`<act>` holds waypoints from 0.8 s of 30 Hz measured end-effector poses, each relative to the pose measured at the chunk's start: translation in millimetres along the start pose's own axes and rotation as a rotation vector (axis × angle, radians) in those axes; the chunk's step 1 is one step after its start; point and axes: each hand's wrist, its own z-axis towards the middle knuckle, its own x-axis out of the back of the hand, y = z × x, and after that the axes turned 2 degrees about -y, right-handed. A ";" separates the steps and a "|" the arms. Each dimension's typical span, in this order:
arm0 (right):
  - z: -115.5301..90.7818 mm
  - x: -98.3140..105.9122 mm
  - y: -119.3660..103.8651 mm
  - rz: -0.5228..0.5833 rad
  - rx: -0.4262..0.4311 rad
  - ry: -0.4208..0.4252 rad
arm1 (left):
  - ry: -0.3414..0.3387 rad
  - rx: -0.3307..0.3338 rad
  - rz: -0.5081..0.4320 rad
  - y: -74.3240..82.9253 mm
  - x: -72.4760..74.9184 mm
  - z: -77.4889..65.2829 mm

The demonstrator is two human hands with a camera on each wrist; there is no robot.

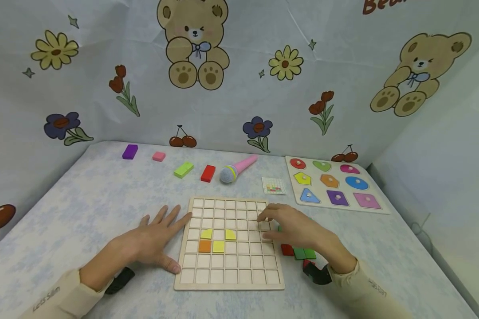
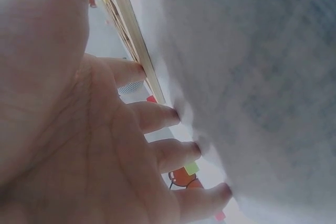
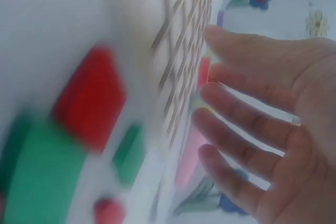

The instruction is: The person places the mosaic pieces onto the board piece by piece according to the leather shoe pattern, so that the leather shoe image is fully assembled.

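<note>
A wooden grid board (image 1: 229, 283) lies on the table, with yellow pieces (image 1: 218, 247) and an orange square (image 1: 205, 246) in several of its cells. My left hand (image 1: 153, 243) rests spread at the board's left side, thumb and a finger right at its edge; the left wrist view shows the straight fingers (image 2: 157, 116) along that edge. Over the board's right side is my right hand (image 1: 293, 226), its fingers (image 3: 236, 124) slightly bent and apart with nothing between them. Beside the board, partly hidden under the right hand, lie green pieces (image 1: 304, 254) and a red piece (image 1: 287, 250).
Behind the board are a pink toy microphone (image 1: 239, 168), a red block (image 1: 208, 173), a light green block (image 1: 183, 169), a pink block (image 1: 159, 156) and a purple block (image 1: 130, 151). A small pattern card (image 1: 273, 186) lies left of a knobbed shape puzzle (image 1: 315, 201).
</note>
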 end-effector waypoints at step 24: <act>-24.1 -1.0 50.7 0.015 -0.033 0.024 | 0.007 0.002 0.000 0.7 1.1 -0.9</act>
